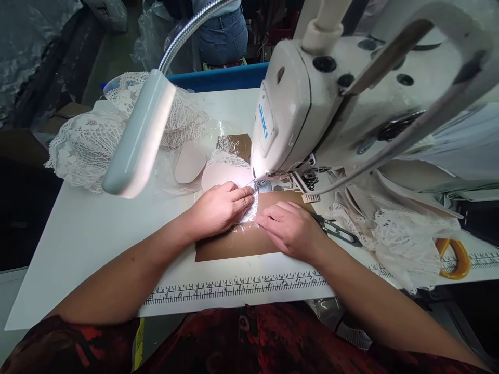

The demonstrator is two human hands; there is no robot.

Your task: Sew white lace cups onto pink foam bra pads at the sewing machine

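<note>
A small white lace piece (250, 212) lies under the needle area of a white sewing machine (284, 98). My left hand (218, 210) is closed on its left side, fingertips close to the presser foot. My right hand (290, 228) is closed, with thumb and finger at the lace's right edge; the exact grip is partly hidden. A pale pink cup-shaped pad (222, 174) edged with lace sits just beyond my left hand. Beneath both hands is a brown sheet (230, 248) on the table.
A lamp (140, 135) hangs over the left side, in front of heaped white lace (91, 140). To the right are dark thread snips (339, 230), more lace (405, 244) and orange-handled scissors (454, 258). A ruler strip (234, 288) runs along the front edge. Another person (222, 36) is beyond the table.
</note>
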